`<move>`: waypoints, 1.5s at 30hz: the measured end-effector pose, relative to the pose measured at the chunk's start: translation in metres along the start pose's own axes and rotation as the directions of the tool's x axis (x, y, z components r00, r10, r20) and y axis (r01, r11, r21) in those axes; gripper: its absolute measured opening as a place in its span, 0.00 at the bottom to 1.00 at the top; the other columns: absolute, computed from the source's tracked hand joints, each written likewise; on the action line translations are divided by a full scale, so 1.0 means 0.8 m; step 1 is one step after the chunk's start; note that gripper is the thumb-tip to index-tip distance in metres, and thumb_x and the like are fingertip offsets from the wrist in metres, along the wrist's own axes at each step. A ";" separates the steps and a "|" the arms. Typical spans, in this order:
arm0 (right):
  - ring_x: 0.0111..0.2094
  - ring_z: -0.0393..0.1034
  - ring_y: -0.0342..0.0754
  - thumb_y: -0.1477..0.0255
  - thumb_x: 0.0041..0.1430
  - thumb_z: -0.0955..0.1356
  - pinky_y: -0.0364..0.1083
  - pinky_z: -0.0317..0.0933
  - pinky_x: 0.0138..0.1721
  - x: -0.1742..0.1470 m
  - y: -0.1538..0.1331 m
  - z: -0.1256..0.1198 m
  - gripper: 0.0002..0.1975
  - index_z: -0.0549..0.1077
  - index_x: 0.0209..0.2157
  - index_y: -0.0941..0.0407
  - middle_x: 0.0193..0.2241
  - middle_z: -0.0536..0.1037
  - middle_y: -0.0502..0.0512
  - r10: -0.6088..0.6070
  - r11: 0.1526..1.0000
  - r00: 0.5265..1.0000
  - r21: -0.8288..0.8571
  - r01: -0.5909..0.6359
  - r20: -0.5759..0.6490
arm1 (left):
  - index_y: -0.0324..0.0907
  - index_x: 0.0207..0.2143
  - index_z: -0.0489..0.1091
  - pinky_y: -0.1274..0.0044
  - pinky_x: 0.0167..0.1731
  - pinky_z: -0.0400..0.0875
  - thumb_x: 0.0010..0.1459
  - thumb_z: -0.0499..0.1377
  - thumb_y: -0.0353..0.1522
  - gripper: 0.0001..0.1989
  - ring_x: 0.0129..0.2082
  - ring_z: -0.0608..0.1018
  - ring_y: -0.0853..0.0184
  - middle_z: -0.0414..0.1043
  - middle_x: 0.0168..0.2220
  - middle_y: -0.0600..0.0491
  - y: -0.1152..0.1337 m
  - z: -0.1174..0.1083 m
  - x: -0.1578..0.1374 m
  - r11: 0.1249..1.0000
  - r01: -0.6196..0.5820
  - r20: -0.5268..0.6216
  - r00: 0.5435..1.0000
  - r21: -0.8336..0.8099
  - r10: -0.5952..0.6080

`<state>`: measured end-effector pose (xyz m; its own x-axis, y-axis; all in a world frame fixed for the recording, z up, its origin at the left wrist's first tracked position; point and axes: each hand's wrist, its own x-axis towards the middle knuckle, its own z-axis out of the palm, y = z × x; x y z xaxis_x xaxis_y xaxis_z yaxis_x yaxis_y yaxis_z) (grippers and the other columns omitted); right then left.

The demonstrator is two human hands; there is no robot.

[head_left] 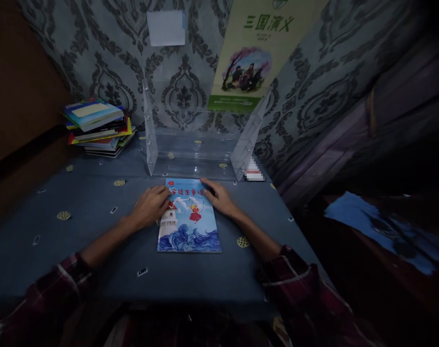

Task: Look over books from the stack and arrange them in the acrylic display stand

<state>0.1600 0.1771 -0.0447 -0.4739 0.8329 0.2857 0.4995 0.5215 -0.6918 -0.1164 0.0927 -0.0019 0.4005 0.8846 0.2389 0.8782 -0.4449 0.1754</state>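
- In the head view, the blue book (188, 233) is laid flat on the surface (96, 202), just in front of the clear stand (201, 153), and flanked by both hands.
- It is set cover up and squared to the person; it is shut, and no page is exposed. Whether it is being put down, straightened or taken up cannot be judged from this moment alone.
- The left hand (152, 205) is placed against its left edge, the right hand (219, 196) at its upper right; whether either grip is pressed tight or merely rested there cannot be made out.
- On its cover, "安徒生童话" is printed in red; the small line above is too fine to be read.
- "三国演义" is lettered in green on a tall cream-and-green cover (251, 72), seen above the stand.
- In the book stack (99, 125) at the left, no title can be read.
- The small white item (254, 169) beside the stand is pixelated.
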 end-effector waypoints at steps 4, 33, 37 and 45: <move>0.59 0.69 0.53 0.66 0.66 0.62 0.58 0.58 0.63 0.011 0.019 -0.010 0.23 0.69 0.60 0.56 0.57 0.75 0.61 0.022 0.965 1.000 0.261 -0.019 -0.009 | 0.39 0.50 0.72 0.65 0.53 0.68 0.68 0.50 0.29 0.14 0.50 0.74 0.58 0.74 0.49 0.45 0.010 -0.002 0.048 0.993 -0.041 0.098 0.994 -0.111 0.053; 0.63 0.64 0.53 0.73 0.63 0.65 0.58 0.58 0.64 0.004 0.013 -0.008 0.29 0.62 0.64 0.61 0.61 0.70 0.65 -0.055 0.986 0.996 0.161 0.043 0.071 | 0.52 0.57 0.72 0.64 0.57 0.61 0.65 0.52 0.24 0.23 0.53 0.66 0.59 0.65 0.53 0.48 0.103 0.017 0.029 0.854 -0.476 0.133 0.852 -0.209 0.507; 0.62 0.65 0.55 0.70 0.63 0.65 0.58 0.58 0.63 0.003 0.013 -0.007 0.30 0.61 0.64 0.66 0.61 0.69 0.69 -0.087 0.988 0.994 0.137 0.077 0.067 | 0.53 0.56 0.72 0.61 0.60 0.57 0.64 0.54 0.24 0.22 0.54 0.66 0.59 0.66 0.54 0.49 0.119 0.013 0.011 0.808 -0.533 0.129 0.809 -0.251 0.573; 0.61 0.66 0.55 0.70 0.63 0.65 0.59 0.60 0.62 0.000 0.004 -0.007 0.29 0.62 0.65 0.58 0.61 0.70 0.62 -0.050 0.998 0.996 0.037 0.048 0.068 | 0.51 0.57 0.71 0.60 0.60 0.59 0.65 0.52 0.24 0.21 0.54 0.69 0.59 0.69 0.54 0.49 0.136 0.011 -0.010 0.774 -0.590 0.128 0.770 -0.231 0.625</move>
<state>0.1659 0.1801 -0.0430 -0.5464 0.7914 0.2742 0.4493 0.5533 -0.7015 -0.0220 0.0386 0.0071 0.8906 0.4213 0.1714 0.3835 -0.8981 0.2151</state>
